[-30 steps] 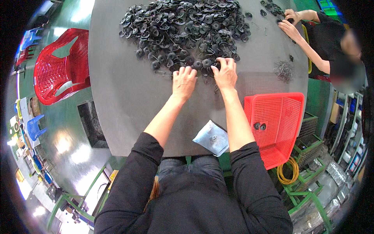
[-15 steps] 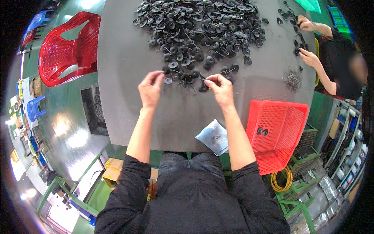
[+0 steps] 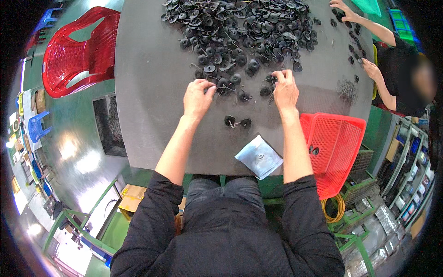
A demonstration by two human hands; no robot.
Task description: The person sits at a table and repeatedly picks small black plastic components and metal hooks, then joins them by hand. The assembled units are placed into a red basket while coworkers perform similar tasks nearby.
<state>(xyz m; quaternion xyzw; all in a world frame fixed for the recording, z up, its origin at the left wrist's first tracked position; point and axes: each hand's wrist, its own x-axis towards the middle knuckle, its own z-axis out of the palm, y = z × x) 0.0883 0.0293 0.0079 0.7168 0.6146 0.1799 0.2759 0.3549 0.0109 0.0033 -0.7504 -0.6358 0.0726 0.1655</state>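
A large heap of black rubber discs with thin wire hooks covers the far middle of the table. At its near left edge is my left hand, fingertips pinched together beside several discs. What they grip is too small to make out. My right hand reaches to the near right edge, its curled fingers closed at a black disc cluster, partly hiding it. Between my forearms lies a pair of discs with wire between them. A light blue pouch-like square rests near the front edge.
Right of my forearm, a red plastic basket holds a few discs and overhangs the table edge. Behind it lies a pile of wire hooks. A co-worker's hands handle discs at the right. A red chair stands left.
The disc pair now lies on the table nearer me, out of my hands. My right hand has moved right and farther away; my left has shifted right. The co-worker's far hand has moved left.
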